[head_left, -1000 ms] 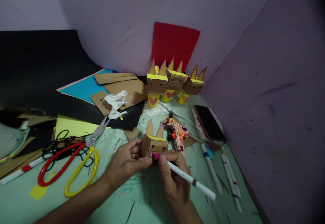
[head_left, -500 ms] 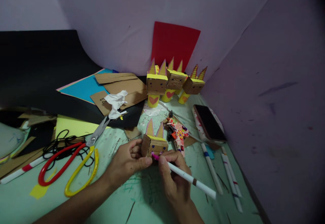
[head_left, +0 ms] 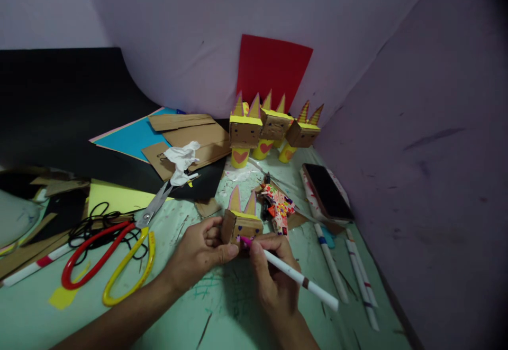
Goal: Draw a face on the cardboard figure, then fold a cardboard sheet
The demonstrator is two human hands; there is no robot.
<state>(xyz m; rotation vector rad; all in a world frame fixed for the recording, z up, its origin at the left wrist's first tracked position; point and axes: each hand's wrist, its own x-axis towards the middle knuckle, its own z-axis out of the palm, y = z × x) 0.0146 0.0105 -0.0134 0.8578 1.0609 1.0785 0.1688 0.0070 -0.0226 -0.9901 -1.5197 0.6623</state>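
Holding an eared cardboard head (head_left: 249,224) between thumb and fingers of the left hand (head_left: 198,252), just ahead and left of the right hand (head_left: 278,289); pinching a magenta-tipped marker (head_left: 286,270) in the right, slanted from the cardboard face back past the thumb. Barely differing from half a second ago: marker shifted very slightly.

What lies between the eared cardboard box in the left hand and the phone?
In the head view, a floral-patterned item and, beside it, a scrap of brown cardboard lie between the eared cardboard box and the phone.
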